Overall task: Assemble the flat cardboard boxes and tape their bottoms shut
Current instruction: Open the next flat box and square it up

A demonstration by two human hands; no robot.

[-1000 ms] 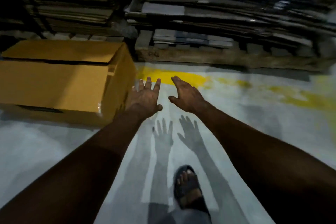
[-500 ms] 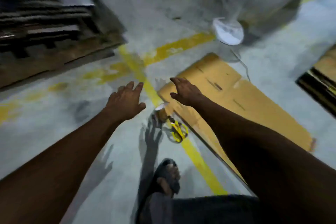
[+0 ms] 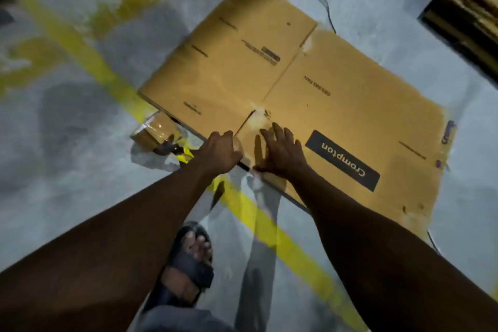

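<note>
hands were mid-air before; now left hand point(image 3: 219, 152) grips the edge of the flat brown cardboard box point(image 3: 336, 105), right hand point(image 3: 283, 151) spread flat at its 3 o'clock. next box starting, probably.

Left hand point(image 3: 219, 152): fingertips hidden beneath the knuckles at the near edge of the flat box point(image 3: 310, 94); whether they grip it cannot be told.
Small print point(image 3: 269, 55): too blurred to read.
Tape roll point(image 3: 153, 129): its black-and-yellow handle is partly covered by the left wrist.
Cable point(image 3: 326, 5): cut off at the top edge; the other end disappears at the cardboard.
Dark stack point(image 3: 466, 8): cut by the top and right edges, contents unclear.
Sandal point(image 3: 188, 264): heel hidden by cloth.
</note>
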